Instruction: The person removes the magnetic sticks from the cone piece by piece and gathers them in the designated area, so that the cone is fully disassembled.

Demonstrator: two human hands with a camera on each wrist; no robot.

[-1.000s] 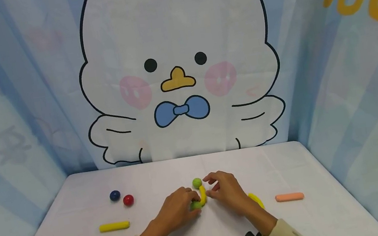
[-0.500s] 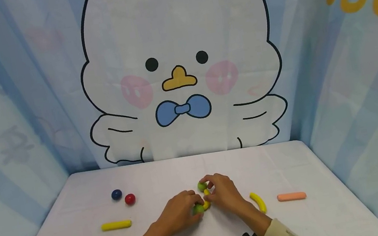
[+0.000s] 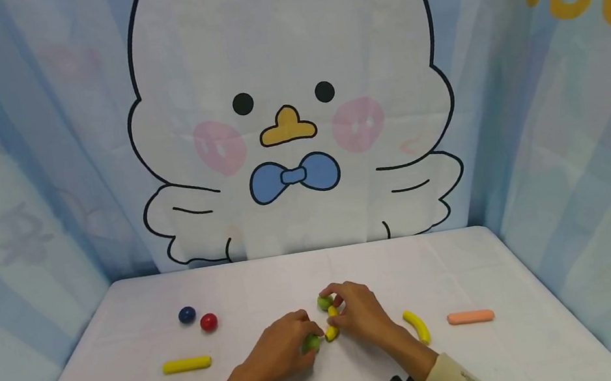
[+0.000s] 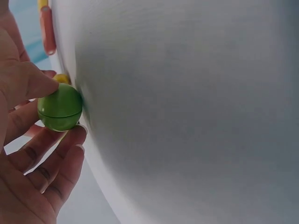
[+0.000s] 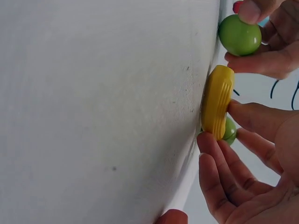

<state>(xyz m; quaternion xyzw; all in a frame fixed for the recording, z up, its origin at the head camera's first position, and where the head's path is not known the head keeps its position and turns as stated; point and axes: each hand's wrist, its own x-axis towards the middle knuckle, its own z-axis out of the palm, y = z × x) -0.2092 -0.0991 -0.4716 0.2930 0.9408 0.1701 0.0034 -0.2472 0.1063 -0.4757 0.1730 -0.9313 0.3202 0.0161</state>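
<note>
My left hand pinches a shiny green ball with a thin seam, between thumb and fingers, close over the table. To its right, my right hand grips a short, curved yellow stick with ridged sides and a flat end; the thumb lies on one side and fingertips on the other. A second green ball sits at the far end of that stick, under my right index finger and partly hidden. Between the first ball and the stick's near end there is a small gap.
A blue ball and a red ball lie at the back left. Two straight yellow sticks are nearer on the left. Right of my right forearm lie another curved yellow stick and a straight orange stick.
My right hand has come in onto the curved yellow stick and the far green ball. My left hand has drawn its green ball away to the left, off the stick's near end.
</note>
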